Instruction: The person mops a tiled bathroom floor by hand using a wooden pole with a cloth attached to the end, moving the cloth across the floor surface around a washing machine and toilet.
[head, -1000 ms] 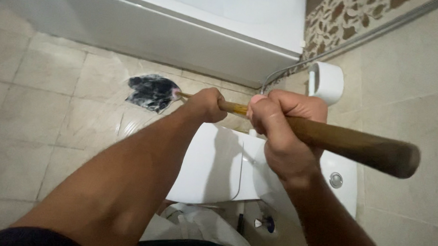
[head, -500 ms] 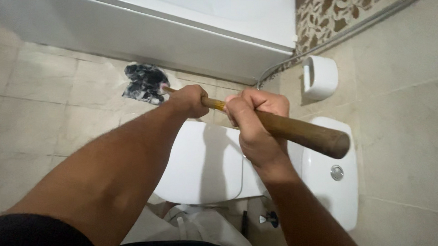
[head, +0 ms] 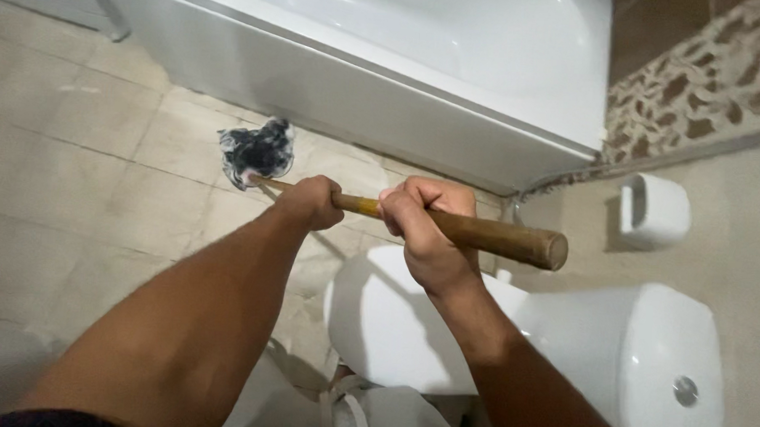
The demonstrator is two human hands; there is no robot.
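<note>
Both my hands grip a brown wooden mop handle [head: 489, 234]. My left hand [head: 310, 202] holds it lower down, nearer the mop head. My right hand [head: 422, 228] is closed around it higher up, near the blunt top end. The dark, wet mop head [head: 256, 153] rests on the beige tiled floor [head: 78, 169], close to the white bathtub's side panel [head: 334, 86].
A white toilet with its lid [head: 393, 323] shut stands below my hands, its cistern [head: 644, 366] with a round flush button at the right. A white paper-roll holder [head: 654, 210] hangs on the beige wall. A patterned tile band runs at top right. White cloth lies at the bottom.
The view has swung, so the toilet now sits further right and lower. The mop head has slid nearer the tub. Both hands keep their grip.
</note>
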